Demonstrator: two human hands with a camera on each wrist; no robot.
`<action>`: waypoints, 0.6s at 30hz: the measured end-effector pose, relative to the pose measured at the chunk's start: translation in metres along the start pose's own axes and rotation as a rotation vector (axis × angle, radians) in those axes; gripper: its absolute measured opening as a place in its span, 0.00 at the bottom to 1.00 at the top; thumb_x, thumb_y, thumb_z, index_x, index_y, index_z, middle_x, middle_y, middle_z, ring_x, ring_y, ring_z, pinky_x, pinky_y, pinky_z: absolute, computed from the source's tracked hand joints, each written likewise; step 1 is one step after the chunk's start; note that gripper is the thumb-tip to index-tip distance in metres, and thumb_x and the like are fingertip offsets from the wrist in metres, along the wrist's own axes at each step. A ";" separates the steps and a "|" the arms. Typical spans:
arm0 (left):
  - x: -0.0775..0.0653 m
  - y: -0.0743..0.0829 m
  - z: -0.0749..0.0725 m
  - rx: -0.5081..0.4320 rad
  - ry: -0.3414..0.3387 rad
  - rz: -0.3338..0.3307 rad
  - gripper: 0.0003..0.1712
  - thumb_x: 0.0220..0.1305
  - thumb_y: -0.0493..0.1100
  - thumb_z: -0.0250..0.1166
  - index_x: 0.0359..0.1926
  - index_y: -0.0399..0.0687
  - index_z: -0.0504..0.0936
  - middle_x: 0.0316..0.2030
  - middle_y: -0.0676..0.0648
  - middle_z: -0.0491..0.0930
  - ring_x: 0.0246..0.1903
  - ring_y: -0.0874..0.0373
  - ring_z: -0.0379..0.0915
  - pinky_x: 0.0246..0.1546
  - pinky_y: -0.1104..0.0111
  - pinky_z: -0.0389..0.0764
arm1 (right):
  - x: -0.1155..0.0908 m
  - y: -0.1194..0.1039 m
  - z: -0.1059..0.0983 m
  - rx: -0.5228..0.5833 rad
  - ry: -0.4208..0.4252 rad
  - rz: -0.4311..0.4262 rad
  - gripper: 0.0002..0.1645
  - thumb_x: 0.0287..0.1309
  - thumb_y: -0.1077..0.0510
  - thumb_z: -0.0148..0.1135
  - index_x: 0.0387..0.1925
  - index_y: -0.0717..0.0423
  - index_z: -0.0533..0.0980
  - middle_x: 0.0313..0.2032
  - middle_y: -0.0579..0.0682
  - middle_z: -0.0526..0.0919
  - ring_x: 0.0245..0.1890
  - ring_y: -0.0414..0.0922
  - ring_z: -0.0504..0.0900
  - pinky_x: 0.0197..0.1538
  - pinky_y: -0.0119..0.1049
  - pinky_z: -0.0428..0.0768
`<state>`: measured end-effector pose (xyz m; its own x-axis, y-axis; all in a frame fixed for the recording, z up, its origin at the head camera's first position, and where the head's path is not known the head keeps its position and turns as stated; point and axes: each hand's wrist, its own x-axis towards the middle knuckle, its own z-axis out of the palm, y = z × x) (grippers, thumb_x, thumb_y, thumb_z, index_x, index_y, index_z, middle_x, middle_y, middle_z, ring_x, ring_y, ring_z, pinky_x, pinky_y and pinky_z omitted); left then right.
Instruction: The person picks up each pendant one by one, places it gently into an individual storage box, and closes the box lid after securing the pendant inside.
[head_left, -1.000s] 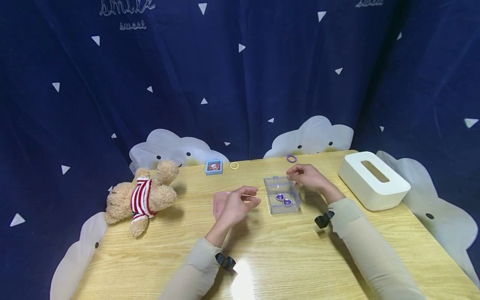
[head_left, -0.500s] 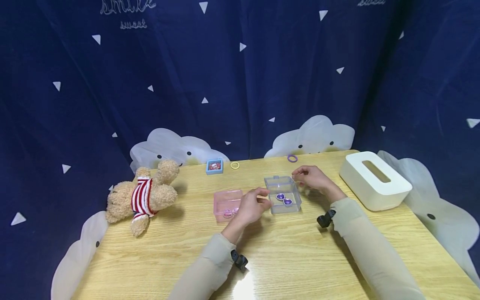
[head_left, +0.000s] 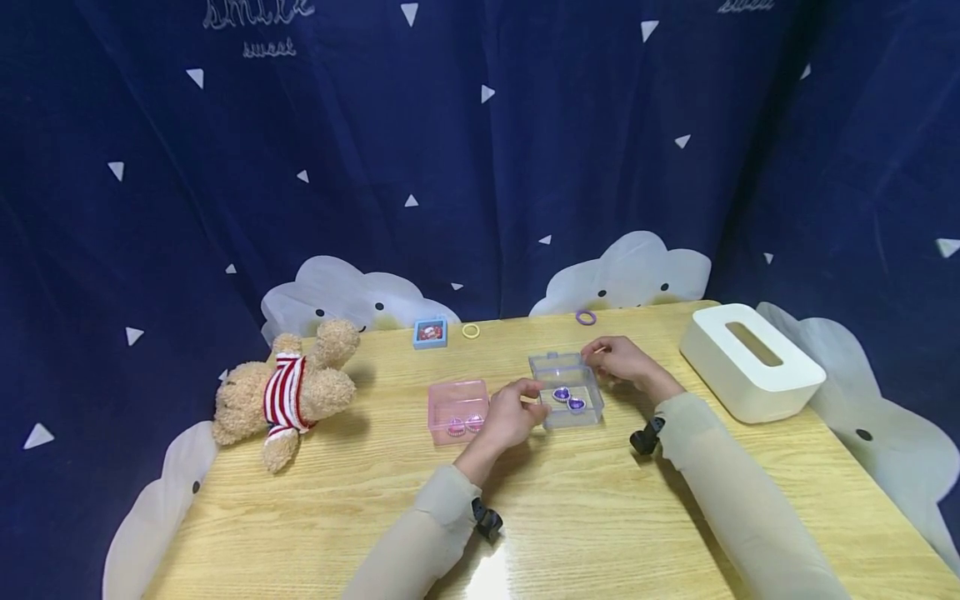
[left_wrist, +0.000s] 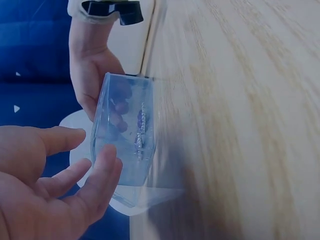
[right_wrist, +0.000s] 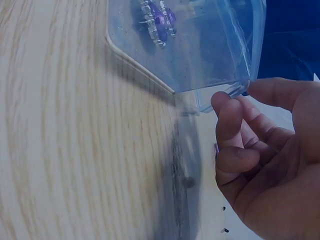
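Observation:
A clear plastic box [head_left: 570,418] stands on the table, its lid [head_left: 553,363] folded back. Two purple gem-like pieces with beaded silvery rims [head_left: 576,404] lie inside. My left hand [head_left: 512,417] is at the box's left wall, fingers loosely bent; in the left wrist view the fingertips overlap the box, and contact is hard to tell. At the back right corner, my right hand [head_left: 621,362] has thumb and finger on either side of the lid's edge, pinching it in the right wrist view. Left of the box is an open pink box [head_left: 442,402] with two pink gem-like pieces [head_left: 456,427].
A teddy bear [head_left: 285,396] in a striped top lies at the left. Behind are a small blue case [head_left: 430,333], a yellow ring [head_left: 462,331] and a purple ring [head_left: 577,317]. A white tissue box [head_left: 750,375] stands at the right. A dark blue curtain [head_left: 480,167] hangs behind.
My left hand has moved right, from over the pink box to the clear box's left wall, uncovering the pink pieces. The right hand has shifted slightly at the lid's corner.

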<state>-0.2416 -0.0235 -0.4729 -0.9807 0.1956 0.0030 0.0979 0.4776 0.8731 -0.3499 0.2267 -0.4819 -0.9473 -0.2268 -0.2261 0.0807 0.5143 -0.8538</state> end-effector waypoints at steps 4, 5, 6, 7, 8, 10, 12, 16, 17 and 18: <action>0.002 -0.001 0.001 -0.007 0.003 0.001 0.24 0.59 0.38 0.70 0.58 0.42 0.80 0.51 0.39 0.82 0.37 0.62 0.82 0.33 0.77 0.79 | -0.001 -0.002 0.000 0.008 -0.003 0.012 0.21 0.70 0.56 0.55 0.59 0.62 0.73 0.24 0.48 0.77 0.22 0.42 0.73 0.21 0.35 0.70; 0.002 -0.001 0.001 -0.013 0.003 -0.001 0.24 0.59 0.37 0.70 0.58 0.41 0.80 0.50 0.39 0.82 0.37 0.62 0.82 0.33 0.77 0.80 | -0.001 -0.002 0.000 0.013 -0.003 0.015 0.21 0.70 0.56 0.55 0.59 0.62 0.73 0.24 0.48 0.77 0.22 0.42 0.73 0.21 0.35 0.70; 0.003 -0.002 0.001 -0.017 0.004 -0.003 0.24 0.59 0.37 0.70 0.58 0.41 0.80 0.50 0.39 0.82 0.37 0.61 0.83 0.33 0.77 0.80 | -0.001 -0.002 0.001 0.018 -0.004 0.020 0.20 0.70 0.57 0.55 0.59 0.62 0.73 0.23 0.48 0.78 0.22 0.42 0.74 0.21 0.35 0.70; 0.003 -0.002 0.001 -0.018 0.006 -0.004 0.24 0.59 0.37 0.70 0.58 0.42 0.80 0.50 0.39 0.82 0.37 0.61 0.83 0.33 0.77 0.80 | -0.001 -0.002 0.001 0.017 -0.005 0.021 0.20 0.70 0.57 0.54 0.59 0.62 0.73 0.23 0.48 0.78 0.22 0.42 0.74 0.21 0.34 0.69; 0.004 -0.002 0.001 -0.018 0.007 -0.006 0.24 0.59 0.37 0.70 0.58 0.42 0.80 0.50 0.40 0.82 0.38 0.60 0.83 0.33 0.76 0.81 | -0.001 -0.002 0.001 0.014 -0.005 0.020 0.20 0.70 0.57 0.54 0.59 0.62 0.72 0.23 0.48 0.78 0.22 0.42 0.74 0.21 0.35 0.70; 0.004 -0.002 0.001 -0.022 0.010 -0.012 0.24 0.59 0.37 0.71 0.57 0.42 0.81 0.49 0.41 0.83 0.38 0.60 0.83 0.33 0.76 0.81 | -0.001 -0.001 0.001 0.017 -0.001 0.024 0.20 0.70 0.57 0.54 0.59 0.62 0.73 0.23 0.48 0.78 0.22 0.43 0.75 0.22 0.35 0.70; 0.004 -0.003 0.001 -0.020 0.014 -0.013 0.24 0.59 0.37 0.71 0.57 0.42 0.81 0.48 0.42 0.83 0.38 0.60 0.83 0.34 0.75 0.81 | 0.000 -0.001 0.001 0.015 -0.003 0.023 0.20 0.70 0.57 0.54 0.59 0.61 0.72 0.24 0.49 0.79 0.22 0.43 0.75 0.22 0.35 0.71; 0.004 -0.003 0.001 -0.018 0.013 -0.015 0.24 0.59 0.37 0.71 0.57 0.41 0.81 0.47 0.43 0.83 0.37 0.61 0.83 0.33 0.75 0.81 | -0.001 0.000 0.001 0.022 0.004 0.017 0.20 0.69 0.57 0.56 0.59 0.60 0.72 0.23 0.50 0.80 0.22 0.43 0.75 0.22 0.35 0.72; 0.004 -0.002 0.000 -0.017 0.012 -0.016 0.24 0.59 0.37 0.71 0.57 0.41 0.81 0.47 0.43 0.82 0.37 0.61 0.82 0.33 0.75 0.81 | -0.001 0.001 0.001 0.027 0.006 0.014 0.21 0.69 0.57 0.57 0.60 0.60 0.72 0.24 0.50 0.81 0.22 0.44 0.76 0.22 0.35 0.72; 0.004 -0.002 0.000 -0.017 0.010 -0.019 0.24 0.59 0.37 0.71 0.57 0.41 0.81 0.47 0.43 0.82 0.38 0.61 0.82 0.34 0.75 0.81 | -0.001 0.001 0.001 0.029 0.010 0.010 0.21 0.68 0.57 0.57 0.60 0.60 0.72 0.24 0.50 0.81 0.22 0.44 0.76 0.22 0.35 0.73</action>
<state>-0.2458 -0.0237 -0.4748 -0.9840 0.1782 -0.0091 0.0763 0.4664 0.8813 -0.3488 0.2268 -0.4829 -0.9493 -0.2137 -0.2305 0.0992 0.4920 -0.8649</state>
